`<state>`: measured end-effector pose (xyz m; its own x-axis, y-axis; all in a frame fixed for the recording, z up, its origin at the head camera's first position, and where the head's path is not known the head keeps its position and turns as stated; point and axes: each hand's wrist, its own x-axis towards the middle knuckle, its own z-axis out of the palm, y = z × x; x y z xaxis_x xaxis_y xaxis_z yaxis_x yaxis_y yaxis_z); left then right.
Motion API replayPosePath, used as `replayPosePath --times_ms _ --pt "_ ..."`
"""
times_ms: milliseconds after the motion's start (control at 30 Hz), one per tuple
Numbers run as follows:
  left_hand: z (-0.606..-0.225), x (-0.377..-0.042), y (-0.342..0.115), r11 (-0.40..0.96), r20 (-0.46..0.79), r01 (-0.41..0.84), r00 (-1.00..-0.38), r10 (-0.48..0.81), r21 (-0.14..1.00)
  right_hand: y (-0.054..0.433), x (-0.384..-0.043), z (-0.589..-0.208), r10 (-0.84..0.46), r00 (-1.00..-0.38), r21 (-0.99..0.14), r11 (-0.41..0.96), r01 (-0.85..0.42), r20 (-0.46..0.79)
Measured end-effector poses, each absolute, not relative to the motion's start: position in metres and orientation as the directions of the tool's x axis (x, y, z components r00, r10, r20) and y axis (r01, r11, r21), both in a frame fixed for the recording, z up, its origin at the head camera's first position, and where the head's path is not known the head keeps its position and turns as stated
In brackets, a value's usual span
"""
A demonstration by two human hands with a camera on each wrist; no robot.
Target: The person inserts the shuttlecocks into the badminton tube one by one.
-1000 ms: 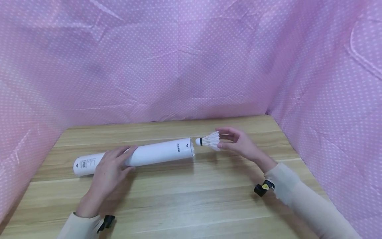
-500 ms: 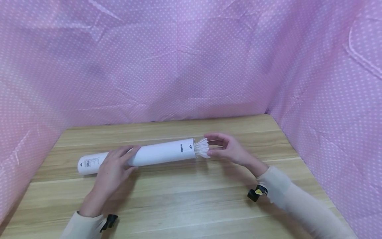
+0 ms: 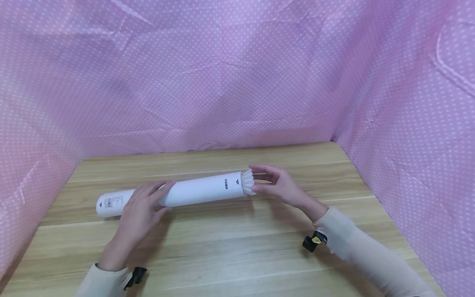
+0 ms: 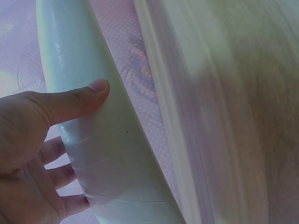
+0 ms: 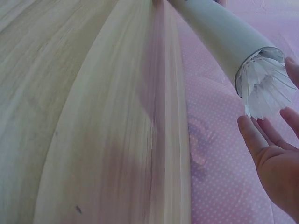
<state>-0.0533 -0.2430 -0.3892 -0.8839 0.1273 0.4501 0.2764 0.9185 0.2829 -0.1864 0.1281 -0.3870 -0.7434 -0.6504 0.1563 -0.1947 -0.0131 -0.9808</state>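
A long white shuttlecock tube (image 3: 205,190) with small black print lies lengthwise over the table, its right end raised a little. My left hand (image 3: 142,210) grips it left of its middle; in the left wrist view the thumb (image 4: 79,103) lies across the tube and the other fingers reach behind it. From the tube's right mouth sticks the feather skirt of a white shuttlecock (image 5: 266,86), its cork hidden inside. My right hand (image 3: 276,185) holds the skirt's outer edge between thumb and fingertips, just outside the mouth.
The wood-grain table (image 3: 230,255) has rounded far corners. Pink dotted cloth (image 3: 222,82) hangs behind it and along both sides. A black wrist camera (image 3: 136,276) sits at the left cuff, another black camera (image 3: 313,242) at the right.
The right hand has moved left, and the shuttlecock has gone from outside the tube to mostly inside, cork first. The tube and left hand have shifted slightly right.
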Motion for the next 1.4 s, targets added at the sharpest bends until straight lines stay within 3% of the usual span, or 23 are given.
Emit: replayPosePath --times_ms 767,1400 --pt "-0.388 -0.056 -0.240 0.920 0.458 0.284 -0.878 0.137 0.271 0.111 -0.177 -0.391 -0.592 -0.786 -0.978 -0.017 -0.207 0.177" --pt "-0.389 -0.053 -0.245 0.913 0.481 0.310 -0.863 0.154 0.265 0.114 -0.174 -0.389 -0.623 -0.765 -0.982 -0.029 -0.184 0.162"
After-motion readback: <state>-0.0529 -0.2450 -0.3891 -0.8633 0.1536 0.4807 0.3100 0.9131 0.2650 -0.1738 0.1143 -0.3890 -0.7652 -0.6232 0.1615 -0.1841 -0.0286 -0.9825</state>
